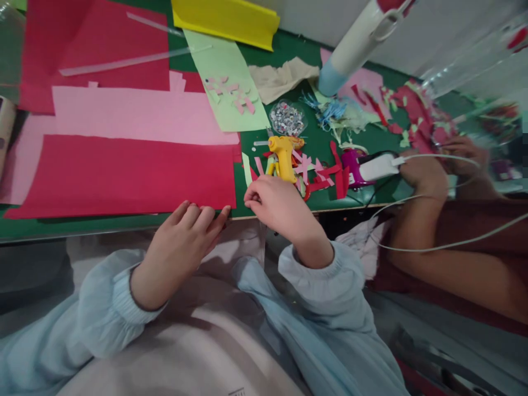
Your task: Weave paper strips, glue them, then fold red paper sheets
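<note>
While a person in pale blue sleeves [342,280] is working at a green table [25,228], the left hand [181,242] is resting along the near edge of a red sheet [132,173], its fingers bent and slightly apart, seemingly to keep that edge flat and in line with the table's rim. Whether its thumb is pinching the paper from below, one cannot tell. The right hand [280,206] is curling loosely, thumb close to the index finger; nothing is showing in its grasp, though the gathered fingertips are leaving that uncertain.

The red sheet is stretching forward and leftward from under the left fingertips, its right end lying between the two hands, just short of the right one. A pink sheet [136,113] is peeking out beyond it, farther from the left hand. Directly ahead of the right hand, a yellow glue gun [282,154] is lying with its handle toward the knuckles, probably parked there for reach, and paper strips [325,173] are scattering around it. Farther ahead, between the hands' lines, a light green sheet [223,60] is bearing small pink pieces [248,104], perhaps to keep them together. Well to the right hand's right, a co-worker's hand [464,151] is reaching over the table.
</note>
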The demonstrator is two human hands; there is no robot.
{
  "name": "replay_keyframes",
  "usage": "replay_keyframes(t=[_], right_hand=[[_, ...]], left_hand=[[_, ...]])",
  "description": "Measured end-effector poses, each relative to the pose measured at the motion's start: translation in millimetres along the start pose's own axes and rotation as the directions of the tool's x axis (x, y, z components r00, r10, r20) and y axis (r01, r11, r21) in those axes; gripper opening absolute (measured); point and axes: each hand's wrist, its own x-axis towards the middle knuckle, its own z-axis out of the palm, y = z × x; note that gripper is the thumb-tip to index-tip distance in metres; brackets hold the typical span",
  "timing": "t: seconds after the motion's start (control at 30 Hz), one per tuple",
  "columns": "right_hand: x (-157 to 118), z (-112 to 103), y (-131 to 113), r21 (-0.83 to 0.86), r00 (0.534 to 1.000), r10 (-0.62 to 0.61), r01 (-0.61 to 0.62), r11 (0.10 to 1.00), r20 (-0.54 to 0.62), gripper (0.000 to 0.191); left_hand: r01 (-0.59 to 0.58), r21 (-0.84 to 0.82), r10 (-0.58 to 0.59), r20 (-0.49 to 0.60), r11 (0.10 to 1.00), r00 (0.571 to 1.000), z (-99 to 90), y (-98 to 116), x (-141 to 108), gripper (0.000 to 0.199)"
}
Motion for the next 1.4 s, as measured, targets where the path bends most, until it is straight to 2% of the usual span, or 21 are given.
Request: replay_keyframes(t=[0.07, 0.13, 0.23, 0.33, 0.47, 0.63, 0.73, 0.8, 0.9, 1.0, 1.13, 1.23, 1.4], right_hand=[[-9, 5, 0, -0.003, 0.996, -0.037, 0.037, 0.999, -0.087, 0.020], [-16, 14, -2, -0.009, 0.990, -0.070, 0.069, 0.998, -0.120, 0.025], [-23, 29, -8, -0.059, 0.992, -0.089, 0.084, 0.995, -0.088, 0.031], [-29, 37, -16, -0.139, 0.998, -0.058, 0.052, 0.989, -0.039, 0.035], [-33, 36, -28, -0.231, 0.999, -0.009, 0.000, 0.973, -0.039, 0.037], [-34, 36, -44, -0.262, 0.997, 0.015, -0.035, 0.964, -0.078, 0.034], [-34, 43, -57, -0.280, 0.987, 0.040, -0.083, 0.956, -0.154, 0.034], [-33, 52, -66, -0.279, 0.978, -0.005, -0.055, 0.959, -0.209, 0.035], [-31, 64, -78, -0.273, 0.970, -0.088, 0.023, 0.962, -0.229, 0.040], [-30, 72, -85, -0.307, 0.972, -0.049, -0.024, 0.952, -0.230, 0.040], [-28, 76, -90, -0.367, 0.961, -0.013, -0.093, 0.926, -0.275, 0.041], [-28, 78, -90, -0.408, 0.953, -0.041, -0.089, 0.909, -0.299, 0.041], [-30, 82, -88, -0.469, 0.944, -0.081, -0.083, 0.879, -0.319, 0.041]], left_hand=[[0.003, 0.003, -0.003, -0.001, 1.000, 1.000, 0.7, 1, -1, 0.043], [0.009, -0.009, -0.009, 0.009, 1.000, 1.000, 2.2, 1, -2, 0.044], [0.006, -0.013, -0.006, 0.029, 1.000, 1.000, 5.2, 3, -2, 0.047], [0.002, 0.007, -0.002, -0.002, 1.000, 1.000, 7.7, 6, -3, 0.048], [0.060, -0.050, -0.063, -0.065, 0.997, 0.996, 10.9, 9, -9, 0.049], [0.112, -0.135, -0.125, -0.094, 0.984, 0.988, 17.9, 5, -26, 0.061], [0.101, -0.187, -0.121, -0.102, 0.977, 0.987, 24.3, 0, -35, 0.065], [0.083, -0.236, -0.112, -0.112, 0.968, 0.987, 29.3, -3, -40, 0.063], [0.052, -0.287, -0.086, -0.107, 0.956, 0.991, 34.5, -7, -48, 0.058], [0.060, -0.265, -0.087, -0.093, 0.962, 0.992, 32.7, -14, -57, 0.053], [0.136, -0.184, -0.154, -0.086, 0.973, 0.984, 22.4, -27, -74, 0.051], [0.221, -0.131, -0.231, -0.061, 0.966, 0.971, 16.3, -39, -89, 0.053], [0.319, -0.124, -0.324, -0.017, 0.940, 0.946, 14.3, -60, -117, 0.068]])
